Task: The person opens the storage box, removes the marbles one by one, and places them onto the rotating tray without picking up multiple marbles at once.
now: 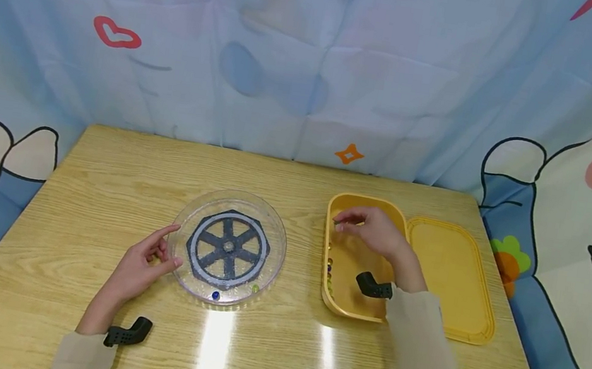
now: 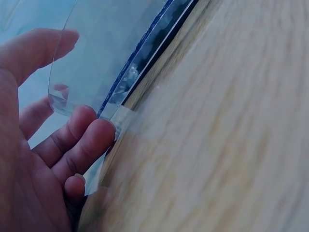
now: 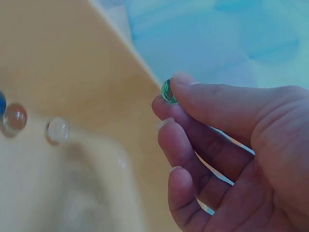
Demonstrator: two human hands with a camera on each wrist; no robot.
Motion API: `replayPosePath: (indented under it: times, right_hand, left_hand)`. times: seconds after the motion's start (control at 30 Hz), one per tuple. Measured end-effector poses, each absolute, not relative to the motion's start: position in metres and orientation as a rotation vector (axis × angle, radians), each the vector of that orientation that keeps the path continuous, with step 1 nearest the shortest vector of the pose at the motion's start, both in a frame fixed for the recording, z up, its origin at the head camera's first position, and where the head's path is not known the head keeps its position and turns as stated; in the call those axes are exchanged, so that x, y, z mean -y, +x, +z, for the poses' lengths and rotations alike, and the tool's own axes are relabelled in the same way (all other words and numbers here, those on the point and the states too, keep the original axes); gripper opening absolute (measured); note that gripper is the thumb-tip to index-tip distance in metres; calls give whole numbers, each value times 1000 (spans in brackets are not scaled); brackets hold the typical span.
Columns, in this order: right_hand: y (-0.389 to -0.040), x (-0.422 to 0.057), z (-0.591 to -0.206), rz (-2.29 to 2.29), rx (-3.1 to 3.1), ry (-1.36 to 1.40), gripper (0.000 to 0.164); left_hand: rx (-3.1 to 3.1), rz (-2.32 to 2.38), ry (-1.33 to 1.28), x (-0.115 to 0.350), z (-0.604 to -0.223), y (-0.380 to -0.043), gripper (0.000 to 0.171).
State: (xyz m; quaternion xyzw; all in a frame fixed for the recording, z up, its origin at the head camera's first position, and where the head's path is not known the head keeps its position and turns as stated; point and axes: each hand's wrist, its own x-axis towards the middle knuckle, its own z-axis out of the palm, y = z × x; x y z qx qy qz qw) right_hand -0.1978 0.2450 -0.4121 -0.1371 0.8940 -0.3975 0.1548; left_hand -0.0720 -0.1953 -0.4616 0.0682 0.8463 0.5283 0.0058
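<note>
In the head view my left hand is at the left rim of a clear round dish, fingers and thumb on its edge. A dark six-spoked wheel shape shows in the dish. Near its front edge lie a blue marble and a yellow-green marble. Over the far left part of a yellow tub, my right hand pinches a green marble between thumb and index finger. In the left wrist view, curled fingers touch the dish's clear side wall.
Several marbles line the tub's left side. The right wrist view shows a clear marble and a reddish marble there. A yellow lid lies right of the tub. A printed curtain hangs behind the wooden table.
</note>
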Motion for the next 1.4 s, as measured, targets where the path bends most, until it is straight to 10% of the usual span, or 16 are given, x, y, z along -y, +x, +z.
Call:
replayPosePath:
  times: [1.4]
  right_hand:
    - [-135,-99,-430,-1522,-2426,-727,15]
  left_hand:
    - [-2643,1658,205,194,-459,-71,59]
